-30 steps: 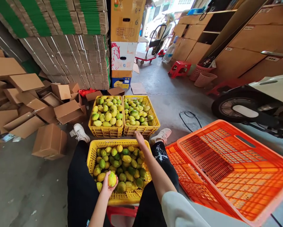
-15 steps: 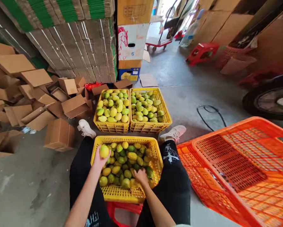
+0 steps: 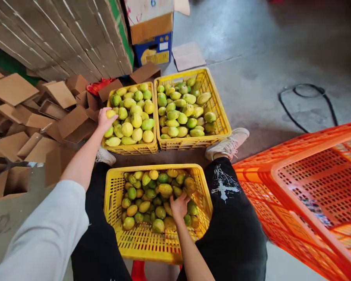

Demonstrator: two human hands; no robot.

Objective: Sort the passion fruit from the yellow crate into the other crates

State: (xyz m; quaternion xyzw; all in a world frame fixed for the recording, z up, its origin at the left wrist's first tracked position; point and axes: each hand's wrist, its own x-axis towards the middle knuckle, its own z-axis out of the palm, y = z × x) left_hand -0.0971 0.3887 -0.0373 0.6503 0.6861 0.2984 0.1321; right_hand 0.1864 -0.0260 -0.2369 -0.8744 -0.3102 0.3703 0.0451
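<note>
My left hand (image 3: 105, 120) is stretched forward over the near left corner of the far left yellow crate (image 3: 134, 148), closed on a yellow-green fruit (image 3: 111, 114). My right hand (image 3: 179, 204) reaches down into the near yellow crate (image 3: 152, 246) between my knees, fingers curled over the green and yellow fruits (image 3: 157, 191) piled there; whether it grips one is hidden. A second far crate (image 3: 193, 142), on the right, is full of greener fruits.
Nested orange crates (image 3: 310, 195) lie tilted at the right. Loose cardboard boxes (image 3: 31, 117) litter the floor at the left, with flattened carton stacks (image 3: 61, 35) behind. A black cable (image 3: 307, 97) lies on the concrete. My white shoes (image 3: 228, 144) flank the far crates.
My left hand has carried the fruit forward from the near crate to the far left crate. My right hand came back from the far crates into the near crate. The view has tilted down.
</note>
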